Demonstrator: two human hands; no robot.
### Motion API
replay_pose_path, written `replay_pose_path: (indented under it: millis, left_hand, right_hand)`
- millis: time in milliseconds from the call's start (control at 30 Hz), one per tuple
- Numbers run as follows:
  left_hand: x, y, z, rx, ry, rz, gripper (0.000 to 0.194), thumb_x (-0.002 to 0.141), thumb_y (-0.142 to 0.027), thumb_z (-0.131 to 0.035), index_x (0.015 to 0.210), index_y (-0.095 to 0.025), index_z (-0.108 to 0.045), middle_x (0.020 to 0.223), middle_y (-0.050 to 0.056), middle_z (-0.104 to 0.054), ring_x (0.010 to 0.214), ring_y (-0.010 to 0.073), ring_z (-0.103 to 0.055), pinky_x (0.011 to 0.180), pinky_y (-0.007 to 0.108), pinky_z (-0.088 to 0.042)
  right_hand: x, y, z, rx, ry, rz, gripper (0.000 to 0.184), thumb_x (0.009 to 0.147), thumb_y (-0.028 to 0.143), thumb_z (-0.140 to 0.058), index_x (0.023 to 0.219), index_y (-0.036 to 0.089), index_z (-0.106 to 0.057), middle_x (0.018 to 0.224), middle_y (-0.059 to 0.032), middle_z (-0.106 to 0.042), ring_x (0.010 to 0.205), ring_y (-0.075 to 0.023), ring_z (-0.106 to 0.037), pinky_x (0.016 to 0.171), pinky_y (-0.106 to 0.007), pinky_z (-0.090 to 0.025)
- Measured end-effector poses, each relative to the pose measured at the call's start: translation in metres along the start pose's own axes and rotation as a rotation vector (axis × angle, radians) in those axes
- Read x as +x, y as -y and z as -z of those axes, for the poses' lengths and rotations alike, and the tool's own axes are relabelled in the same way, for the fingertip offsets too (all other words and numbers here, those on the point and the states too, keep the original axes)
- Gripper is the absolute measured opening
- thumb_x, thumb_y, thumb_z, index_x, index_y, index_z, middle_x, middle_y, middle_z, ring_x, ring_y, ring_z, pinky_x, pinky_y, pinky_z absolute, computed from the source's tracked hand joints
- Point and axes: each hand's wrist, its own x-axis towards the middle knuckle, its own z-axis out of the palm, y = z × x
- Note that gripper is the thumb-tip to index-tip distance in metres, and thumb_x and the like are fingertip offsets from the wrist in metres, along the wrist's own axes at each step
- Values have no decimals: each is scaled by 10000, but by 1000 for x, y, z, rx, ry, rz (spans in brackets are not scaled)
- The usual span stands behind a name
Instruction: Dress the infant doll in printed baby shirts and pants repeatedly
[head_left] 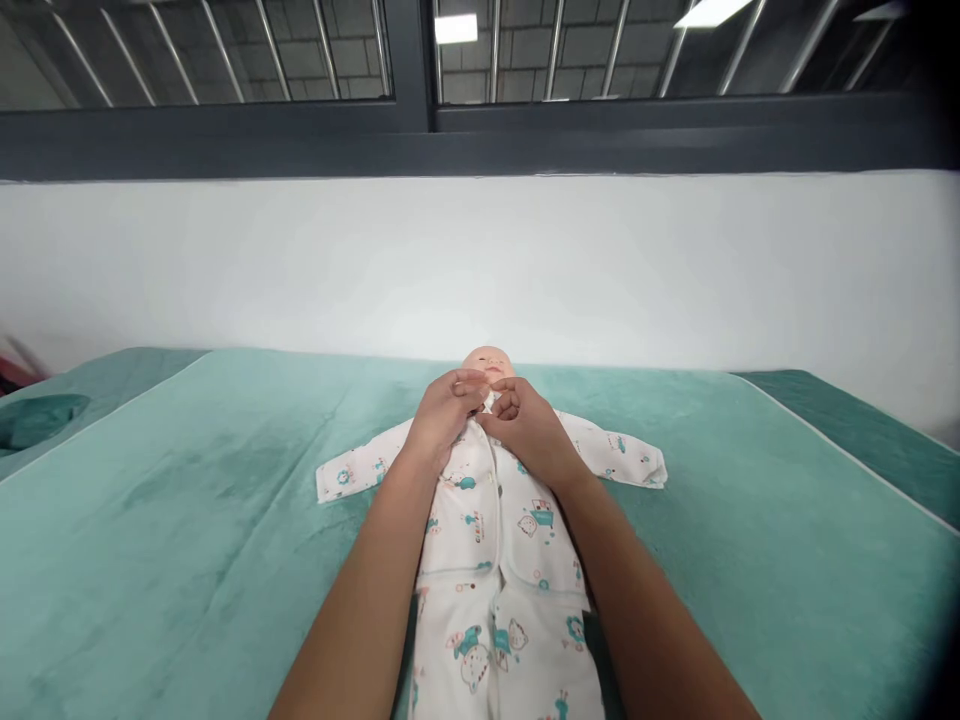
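Note:
A baby doll [489,361] lies on its back on a teal blanket [187,520], head away from me. It wears a white romper [499,540] printed with small animals, sleeves spread to both sides. My left hand [448,408] and my right hand [525,420] meet at the romper's collar just under the doll's chin. Both hands pinch the fabric at the top of the front opening, fingers curled. My forearms hide part of the romper's sides.
The blanket covers a wide padded surface that ends at a white wall [480,270] behind the doll. A darker teal cushion [37,418] lies at the far left. Barred windows [300,50] run above the wall.

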Motion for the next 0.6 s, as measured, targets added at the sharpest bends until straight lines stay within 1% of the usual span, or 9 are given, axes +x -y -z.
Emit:
replay_pose_path:
  millis: [67,133,200,300,367,500,600]
  left_hand:
    - [-1,1,1,-19,24,-6,301,671,-249,-716,952,-161,-650,789,35,-662,671,129,-580,614,247,-425]
    - [-1,4,0,10,30,-30,273,689,-261,-700,938,-159,-654,812,41,-662,707,135,-590,645,253,-442]
    - [-3,9,0,109,-22,-81,242,708,-264,-672,926,-160,-657,832,45,-655,746,145,-595,674,261,-452]
    - [-7,15,1,296,-131,-177,233,725,-250,-637,944,-172,-658,817,27,-626,769,150,-580,703,265,-447]
    - [-13,17,3,354,-148,-214,232,741,-258,-627,956,-175,-655,817,19,-617,770,147,-572,723,266,-440]
    - [-30,15,9,371,-119,-240,172,803,-315,-591,889,-179,-652,818,6,-622,751,132,-549,706,245,-417]
    - [-45,9,15,378,-34,-203,210,840,-382,-565,839,-189,-646,735,-20,-578,668,115,-497,626,229,-383]
  right_hand:
    - [-3,2,-2,-9,-2,9,429,757,331,-644,1152,241,-503,801,42,-601,730,-144,-576,716,-298,-448]
    - [-8,3,-4,0,-12,18,419,773,314,-627,1167,247,-500,818,37,-594,751,-145,-572,731,-300,-445]
    - [-16,4,-5,12,-28,34,401,787,309,-616,1167,247,-504,865,24,-595,799,-148,-570,766,-303,-444]
    - [-35,6,-5,-11,-80,64,362,792,309,-622,1129,236,-513,998,-9,-598,920,-159,-555,852,-309,-425]
    - [-49,8,-4,-73,-115,78,335,787,312,-633,1088,223,-517,1030,-27,-587,945,-170,-540,859,-312,-417]
    - [-66,13,-3,-256,-122,71,215,801,347,-622,939,218,-519,891,-10,-579,761,-161,-517,713,-295,-399]
    - [-65,17,-2,-361,-112,42,149,836,351,-570,811,221,-503,788,10,-577,677,-148,-498,637,-282,-346]
